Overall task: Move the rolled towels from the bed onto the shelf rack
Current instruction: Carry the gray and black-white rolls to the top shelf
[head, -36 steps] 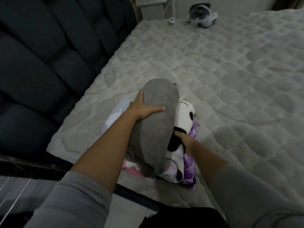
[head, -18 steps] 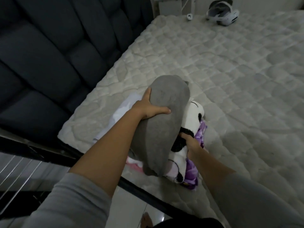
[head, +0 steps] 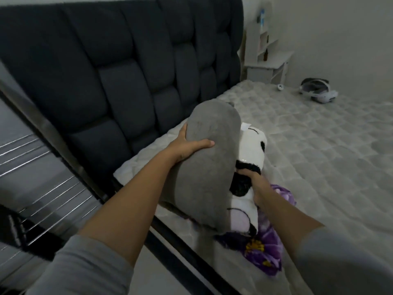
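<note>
My view has swung left toward the shelf rack (head: 42, 188), and the bundle has come up off the bed (head: 319, 167), so the carry has begun. My left hand (head: 187, 145) curls over the grey rolled towel (head: 208, 167), thumb across its top; my right hand (head: 255, 186) is closed on the panda-print towel (head: 253, 150), with a purple towel (head: 268, 248) hanging below (its grip hidden). The pale quilted mattress meets a dark padded headboard (head: 127, 71); a headset (head: 382, 92) lies far off.

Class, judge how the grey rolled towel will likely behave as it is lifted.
Probably soft: the left hand wraps the grey rolled towel. Fuzzy surface, likely not slippery. It keeps its rolled shape, so likely not floppy.
</note>
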The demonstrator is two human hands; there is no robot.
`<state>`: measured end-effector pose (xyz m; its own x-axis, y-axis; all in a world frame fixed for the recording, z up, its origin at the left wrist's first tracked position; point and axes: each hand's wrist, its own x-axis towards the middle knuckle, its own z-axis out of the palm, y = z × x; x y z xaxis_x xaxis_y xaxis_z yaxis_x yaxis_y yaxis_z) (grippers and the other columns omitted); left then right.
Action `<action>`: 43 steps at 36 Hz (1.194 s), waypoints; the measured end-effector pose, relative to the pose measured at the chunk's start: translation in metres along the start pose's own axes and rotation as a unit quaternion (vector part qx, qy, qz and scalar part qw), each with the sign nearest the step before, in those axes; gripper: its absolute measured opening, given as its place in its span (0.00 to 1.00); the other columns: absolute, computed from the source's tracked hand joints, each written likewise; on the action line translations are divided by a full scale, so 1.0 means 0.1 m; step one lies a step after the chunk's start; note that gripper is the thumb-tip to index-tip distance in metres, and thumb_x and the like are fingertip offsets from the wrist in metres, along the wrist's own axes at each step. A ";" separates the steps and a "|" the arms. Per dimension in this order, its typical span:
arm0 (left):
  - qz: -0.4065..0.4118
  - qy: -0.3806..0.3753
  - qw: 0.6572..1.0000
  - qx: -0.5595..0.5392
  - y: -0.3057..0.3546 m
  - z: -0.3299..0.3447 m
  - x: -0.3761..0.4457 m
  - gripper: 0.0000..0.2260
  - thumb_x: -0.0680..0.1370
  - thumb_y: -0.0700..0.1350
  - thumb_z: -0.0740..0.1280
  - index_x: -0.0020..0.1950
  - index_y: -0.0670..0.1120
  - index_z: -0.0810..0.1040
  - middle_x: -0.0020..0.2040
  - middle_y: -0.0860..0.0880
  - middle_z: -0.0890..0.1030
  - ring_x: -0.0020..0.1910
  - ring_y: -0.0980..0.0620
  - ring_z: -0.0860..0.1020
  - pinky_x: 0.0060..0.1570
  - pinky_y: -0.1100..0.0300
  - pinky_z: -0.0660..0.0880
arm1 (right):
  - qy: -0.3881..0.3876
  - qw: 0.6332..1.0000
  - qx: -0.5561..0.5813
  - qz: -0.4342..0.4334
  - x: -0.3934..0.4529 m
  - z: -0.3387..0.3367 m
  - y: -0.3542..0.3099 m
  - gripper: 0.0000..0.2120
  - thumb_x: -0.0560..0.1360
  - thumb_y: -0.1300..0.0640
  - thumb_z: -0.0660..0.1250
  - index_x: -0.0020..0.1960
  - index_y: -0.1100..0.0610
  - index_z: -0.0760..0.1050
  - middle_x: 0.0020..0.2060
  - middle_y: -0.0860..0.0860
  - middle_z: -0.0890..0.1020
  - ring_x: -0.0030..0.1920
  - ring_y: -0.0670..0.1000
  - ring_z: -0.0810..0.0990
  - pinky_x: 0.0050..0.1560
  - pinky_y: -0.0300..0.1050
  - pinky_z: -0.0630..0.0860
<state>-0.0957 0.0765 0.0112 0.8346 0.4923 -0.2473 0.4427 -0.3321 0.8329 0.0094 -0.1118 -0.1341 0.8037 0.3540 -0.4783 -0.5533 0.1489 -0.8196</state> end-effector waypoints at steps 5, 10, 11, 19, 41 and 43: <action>-0.019 0.065 0.995 -0.077 -0.50 -0.85 -0.54 0.52 0.66 0.61 0.74 0.79 0.58 0.44 0.76 0.51 0.61 0.70 0.45 0.67 0.66 0.50 0.66 | -0.060 0.997 -0.049 -0.019 -0.28 0.80 0.08 0.37 0.54 0.57 0.82 0.61 0.65 0.77 0.53 0.58 0.84 0.53 0.61 0.84 0.58 0.60 0.79; -0.038 0.153 0.977 -0.144 -1.09 -1.66 -1.32 0.59 0.54 0.67 0.77 0.78 0.61 0.49 0.74 0.50 0.66 0.66 0.45 0.72 0.67 0.45 0.69 | -0.141 0.982 -0.127 0.003 -1.00 1.78 0.32 0.27 0.61 0.59 0.79 0.57 0.66 0.77 0.48 0.59 0.84 0.47 0.59 0.83 0.53 0.55 0.81; -0.041 0.175 0.971 -0.158 -1.25 -1.84 -1.51 0.59 0.54 0.67 0.78 0.78 0.61 0.50 0.73 0.50 0.67 0.65 0.45 0.73 0.66 0.46 0.70 | -0.154 0.977 -0.148 0.009 -1.13 2.01 0.43 0.26 0.61 0.59 0.79 0.56 0.66 0.77 0.47 0.59 0.83 0.46 0.59 0.83 0.51 0.54 0.81; -0.036 0.310 0.913 -0.263 -2.25 -2.71 -2.78 0.44 0.58 0.61 0.79 0.71 0.55 0.66 0.62 0.46 0.80 0.55 0.44 0.81 0.56 0.48 0.78 | -0.262 0.936 -0.236 -0.019 -1.95 3.27 1.07 0.21 0.63 0.62 0.78 0.54 0.62 0.75 0.48 0.57 0.82 0.51 0.59 0.82 0.58 0.56 0.79; -0.051 0.520 0.807 -0.275 -3.57 -3.93 -4.44 0.46 0.60 0.64 0.73 0.75 0.51 0.64 0.65 0.45 0.76 0.60 0.43 0.78 0.53 0.47 0.78 | -0.449 0.780 -0.412 -0.141 -3.34 5.63 2.08 0.26 0.60 0.53 0.79 0.56 0.57 0.78 0.49 0.53 0.81 0.52 0.56 0.80 0.58 0.53 0.79; -0.061 0.527 0.804 -0.270 -3.60 -4.06 -4.39 0.47 0.59 0.65 0.74 0.75 0.52 0.63 0.65 0.45 0.76 0.60 0.43 0.78 0.56 0.43 0.77 | -0.454 0.775 -0.414 -0.148 -3.30 5.80 2.11 0.27 0.59 0.53 0.79 0.56 0.58 0.78 0.51 0.54 0.82 0.52 0.57 0.81 0.58 0.53 0.79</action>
<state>-0.7544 0.3069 0.0205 -0.0709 0.9972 -0.0228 0.0563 0.0268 0.9981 -0.4996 0.3385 0.0344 0.1752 0.9772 -0.1200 0.2590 -0.1633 -0.9520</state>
